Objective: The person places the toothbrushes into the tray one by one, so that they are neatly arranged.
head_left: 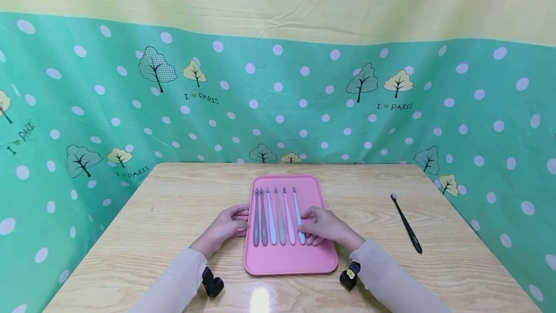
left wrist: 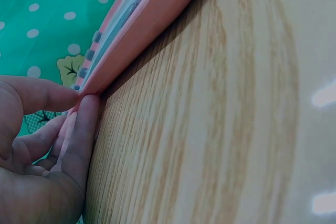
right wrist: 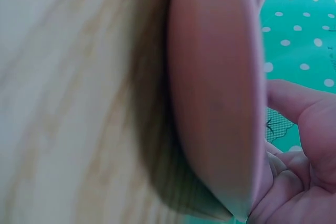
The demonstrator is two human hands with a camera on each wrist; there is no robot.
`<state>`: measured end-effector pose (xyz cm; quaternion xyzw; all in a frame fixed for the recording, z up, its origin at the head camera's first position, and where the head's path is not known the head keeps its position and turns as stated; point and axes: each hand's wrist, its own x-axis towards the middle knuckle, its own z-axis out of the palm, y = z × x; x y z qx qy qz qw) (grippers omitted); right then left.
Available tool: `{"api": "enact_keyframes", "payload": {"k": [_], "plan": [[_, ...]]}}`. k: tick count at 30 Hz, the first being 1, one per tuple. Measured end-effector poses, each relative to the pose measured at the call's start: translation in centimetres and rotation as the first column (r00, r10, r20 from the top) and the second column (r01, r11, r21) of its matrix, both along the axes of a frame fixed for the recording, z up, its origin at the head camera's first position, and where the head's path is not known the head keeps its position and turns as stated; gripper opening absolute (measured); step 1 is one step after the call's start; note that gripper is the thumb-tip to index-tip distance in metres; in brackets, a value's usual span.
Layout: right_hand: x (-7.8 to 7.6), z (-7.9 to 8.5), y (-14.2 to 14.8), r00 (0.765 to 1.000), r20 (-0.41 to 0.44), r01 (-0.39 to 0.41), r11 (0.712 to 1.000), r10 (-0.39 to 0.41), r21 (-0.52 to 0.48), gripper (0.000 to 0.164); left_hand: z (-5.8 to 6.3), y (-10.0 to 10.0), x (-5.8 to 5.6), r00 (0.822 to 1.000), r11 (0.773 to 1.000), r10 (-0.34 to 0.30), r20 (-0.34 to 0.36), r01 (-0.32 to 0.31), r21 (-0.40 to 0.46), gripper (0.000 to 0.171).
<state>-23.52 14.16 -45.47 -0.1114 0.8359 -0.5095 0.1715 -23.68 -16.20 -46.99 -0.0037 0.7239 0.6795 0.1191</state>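
Note:
A pink tray (head_left: 291, 262) lies on the table with several toothbrushes side by side in it, heads toward the back. From the left they are grey, light blue, grey-green and pink, and a pale blue toothbrush (head_left: 297, 206) is rightmost. My right hand (head_left: 323, 226) reaches over the tray's right rim and holds this pale blue toothbrush by its handle; in the right wrist view the tray wall hides the brush. At the tray's left edge my left hand (head_left: 226, 226) pinches the rim between thumb and finger, as the left wrist view shows up close.
A black toothbrush (head_left: 406, 223) lies by itself on the wooden table (head_left: 187, 187), right of the tray, its pale bristles toward the back. Behind the table hangs a green and yellow curtain (head_left: 278, 95) with dots and trees. Small black devices sit at both wrists.

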Motion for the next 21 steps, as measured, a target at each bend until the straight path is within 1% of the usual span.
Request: {"api": "enact_keyframes", "payload": {"k": [3,11,21], "plan": [[0.04,0.06,-0.01,1.000,0.001,-0.005,1.000,0.005,-0.007,0.051,0.03,0.08,0.04,1.000,1.000,0.007,0.005,-0.007,-0.006,0.062],[0.18,0.12,0.02,1.000,-0.006,-0.020,1.000,0.020,-0.017,0.053,-0.20,0.08,-0.06,1.000,1.000,0.001,0.000,-0.001,-0.002,0.062],[-0.20,-0.29,0.23,1.000,0.001,-0.023,1.000,0.023,0.000,0.051,-0.15,0.15,-0.03,1.000,1.000,0.009,0.001,-0.009,-0.004,0.061]]}}
